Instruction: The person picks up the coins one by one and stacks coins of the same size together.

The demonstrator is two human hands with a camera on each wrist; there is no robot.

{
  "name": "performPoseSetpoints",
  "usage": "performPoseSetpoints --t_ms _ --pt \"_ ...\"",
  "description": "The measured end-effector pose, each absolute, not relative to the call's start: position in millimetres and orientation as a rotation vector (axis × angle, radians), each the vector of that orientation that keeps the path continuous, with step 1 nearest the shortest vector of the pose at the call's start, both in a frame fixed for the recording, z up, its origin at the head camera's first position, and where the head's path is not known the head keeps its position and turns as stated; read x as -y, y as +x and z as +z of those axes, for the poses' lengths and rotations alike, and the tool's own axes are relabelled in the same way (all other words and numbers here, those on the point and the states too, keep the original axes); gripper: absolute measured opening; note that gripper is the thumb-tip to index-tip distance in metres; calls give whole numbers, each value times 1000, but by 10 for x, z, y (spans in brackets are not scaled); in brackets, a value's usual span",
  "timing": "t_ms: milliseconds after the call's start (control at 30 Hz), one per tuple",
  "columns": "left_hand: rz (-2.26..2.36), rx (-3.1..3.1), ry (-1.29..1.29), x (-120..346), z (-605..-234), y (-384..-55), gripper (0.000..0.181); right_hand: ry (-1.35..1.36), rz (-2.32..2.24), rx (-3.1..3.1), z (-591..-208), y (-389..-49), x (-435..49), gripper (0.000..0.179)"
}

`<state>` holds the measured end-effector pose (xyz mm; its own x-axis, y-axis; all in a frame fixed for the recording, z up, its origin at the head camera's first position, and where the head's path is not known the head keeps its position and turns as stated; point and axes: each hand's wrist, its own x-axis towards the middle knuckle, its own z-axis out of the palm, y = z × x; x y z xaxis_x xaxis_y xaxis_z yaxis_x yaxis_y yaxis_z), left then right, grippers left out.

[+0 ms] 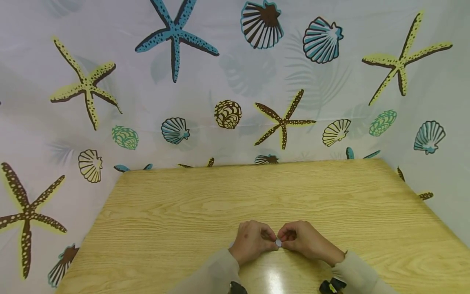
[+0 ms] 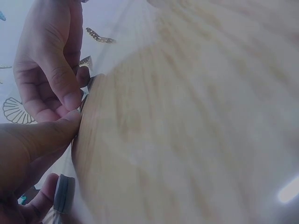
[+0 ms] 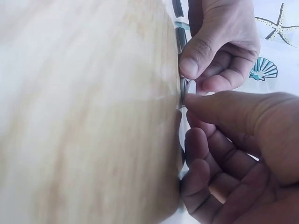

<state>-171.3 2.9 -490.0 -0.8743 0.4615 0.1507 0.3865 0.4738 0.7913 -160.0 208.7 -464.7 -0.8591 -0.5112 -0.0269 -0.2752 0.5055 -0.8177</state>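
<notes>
A small pale round disc (image 1: pixel 278 243) sits between my two hands over the wooden table. My left hand (image 1: pixel 251 241) pinches its left side between thumb and fingers. From the other side, my right hand (image 1: pixel 307 240) pinches it the same way, the two sets of fingertips nearly meeting. In the right wrist view the disc (image 3: pixel 191 87) shows edge-on between the thumbs. A grey round piece with a ridged edge (image 2: pixel 64 193) stands against a lower finger of my left hand in the left wrist view; most of it is hidden from the head view.
The wood-grain table (image 1: pixel 176 204) spreads out around both hands. A white cloth (image 1: pixel 205 139) printed with starfish and shells hangs behind it and along both sides. Light glares off the tabletop close to the front.
</notes>
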Motion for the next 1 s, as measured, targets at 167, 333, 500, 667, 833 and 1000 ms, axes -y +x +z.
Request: performPoseSetpoints --t_ms 167,333,500,667,833,1000 --pt "1348 -2640 740 -37 -4892 -1716 13 -676 -1264 -2502 -4649 -1604 -2088 11" --pt "1325 -2660 746 -42 -4885 -1720 13 -694 -1252 -2525 -4650 -1608 -2089 12" --pt "1313 -2667 743 -43 -4877 -1721 13 -698 -1255 -2526 -4645 -1611 -2087 11" --pt "1304 -2671 739 -46 -4874 -1724 13 -693 -1263 -2515 -4639 -1608 -2082 11" --pt "1299 -2676 736 -47 -4875 -1720 13 -693 -1263 -2510 -4642 -1610 -2083 11" --pt "1300 -2669 730 -44 -4867 -1711 13 -706 -1262 -2508 -4642 -1609 -2082 11"
